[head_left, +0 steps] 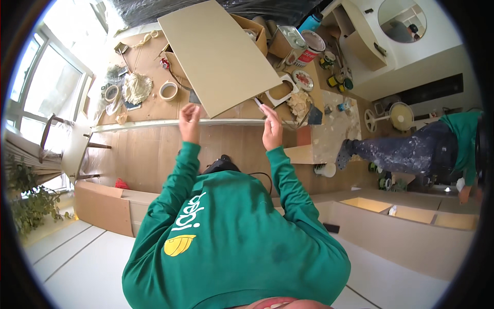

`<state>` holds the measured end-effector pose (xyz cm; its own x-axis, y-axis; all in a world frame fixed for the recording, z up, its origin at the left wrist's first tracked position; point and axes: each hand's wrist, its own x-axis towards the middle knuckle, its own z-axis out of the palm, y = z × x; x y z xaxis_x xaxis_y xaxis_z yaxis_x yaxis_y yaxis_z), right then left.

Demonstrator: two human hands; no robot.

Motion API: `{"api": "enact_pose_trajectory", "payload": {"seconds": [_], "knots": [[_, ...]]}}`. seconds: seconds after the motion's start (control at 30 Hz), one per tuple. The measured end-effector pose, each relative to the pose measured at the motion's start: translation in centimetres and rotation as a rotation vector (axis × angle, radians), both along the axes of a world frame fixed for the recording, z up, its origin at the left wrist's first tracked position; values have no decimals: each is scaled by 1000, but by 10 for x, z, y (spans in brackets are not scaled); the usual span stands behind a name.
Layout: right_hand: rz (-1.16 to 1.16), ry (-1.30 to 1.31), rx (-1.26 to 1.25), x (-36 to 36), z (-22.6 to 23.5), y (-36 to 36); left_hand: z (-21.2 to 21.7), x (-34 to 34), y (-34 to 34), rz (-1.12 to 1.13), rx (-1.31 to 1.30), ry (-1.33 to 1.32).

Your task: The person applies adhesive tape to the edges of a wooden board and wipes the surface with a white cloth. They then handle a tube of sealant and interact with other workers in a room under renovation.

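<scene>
A large beige panel [221, 56] lies slanted over the cardboard-covered worktable [146, 103]. Just off its near left corner is my left hand [190, 122], with its fingers curled in; anything inside them is hidden. My right hand [271, 127] is raised by the table's front edge, to the right of the panel's near end. Its fingers are stretched out. At those fingertips is a slim white, pen-like thing [258, 102]; whether I touch it I cannot tell. A roll of tape [168, 91] sits left of the panel, and a white frame with a cut-out [278, 94] sits right of it.
Crumpled cloth [137, 88] and another tape roll [111, 93] are on the table's left. Paint cans [310, 47], a round lid [302, 80] and crumpled paper [299, 105] crowd its right. A co-worker in paint-spattered trousers [406, 154] is at the right, near a fan [401, 116].
</scene>
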<state>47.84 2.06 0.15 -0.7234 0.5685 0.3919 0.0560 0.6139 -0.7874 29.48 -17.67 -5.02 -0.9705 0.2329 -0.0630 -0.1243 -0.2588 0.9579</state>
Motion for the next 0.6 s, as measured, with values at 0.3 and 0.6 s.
{"api": "enact_pose_trajectory", "payload": {"seconds": [0.3, 0.6], "knots": [[-241, -118, 735, -47, -31, 32, -15, -80, 64, -245, -69, -149], [-263, -175, 741, -49, -37, 66, -39, -94, 74, -77, -519, 81]]}}
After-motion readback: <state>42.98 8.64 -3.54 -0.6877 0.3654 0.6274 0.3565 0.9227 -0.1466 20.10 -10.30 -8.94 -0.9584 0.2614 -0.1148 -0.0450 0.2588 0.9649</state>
